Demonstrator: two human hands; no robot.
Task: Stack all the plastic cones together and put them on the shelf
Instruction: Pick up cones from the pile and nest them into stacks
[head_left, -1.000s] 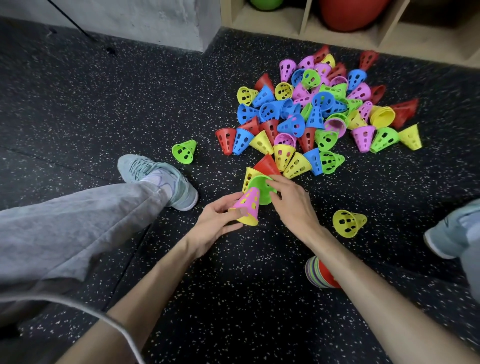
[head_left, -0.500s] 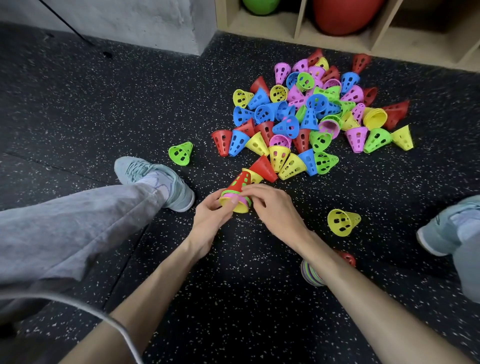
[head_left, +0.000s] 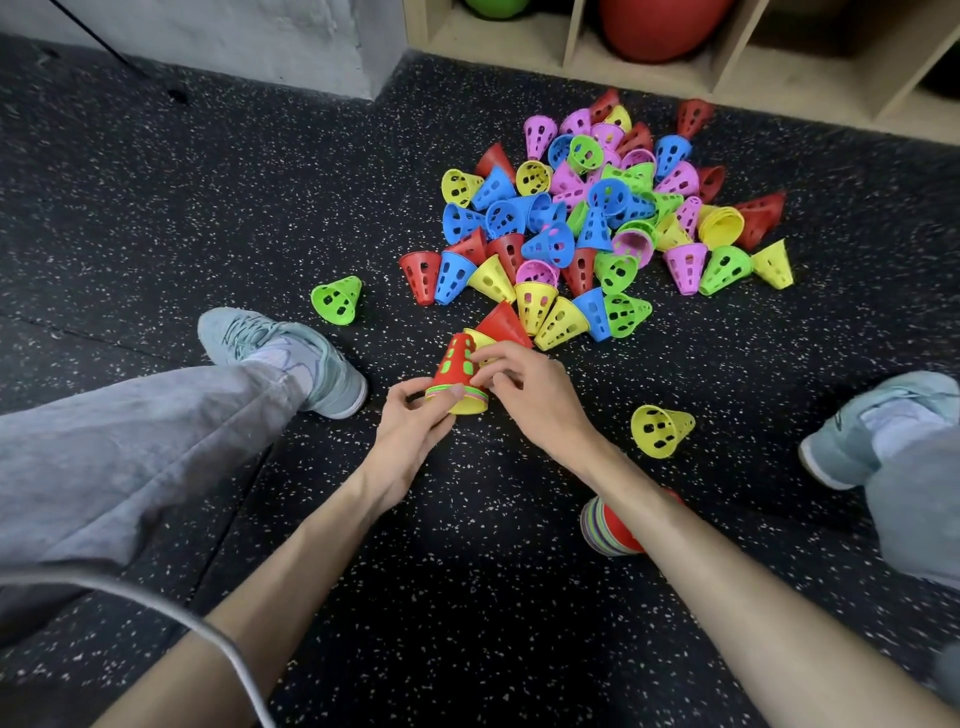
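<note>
Cones nested four or five deep make up the small stack (head_left: 457, 382) I hold just above the floor (head_left: 156, 208), red one outermost, green showing through its holes, yellow and pink rims at the base. My left hand (head_left: 415, 421) pinches those lower rims from the near side, and my right hand (head_left: 530, 387) has its fingertips curled on the red cone's wall and rim, so both hands are clamped on the same stack, close together. To seat the red cone well I would press it squarely along the stack's axis until its rim meets the one below, rather than squeezing the thin perforated wall, which I judge would flex and jam. Just behind the stack lie a loose red cone (head_left: 504, 325) and the main pile of cones (head_left: 597, 223), many colours, tipped every way. One green cone (head_left: 337, 299) lies apart on the left, a yellow cone (head_left: 660, 431) apart on the right. A taller finished stack (head_left: 608, 530) lies on its side under my right forearm. Beyond the pile, the wooden shelf (head_left: 571, 67) holds a red ball (head_left: 660, 26) in one compartment and a green ball (head_left: 493, 6) in the next; no cones in it yet.
</note>
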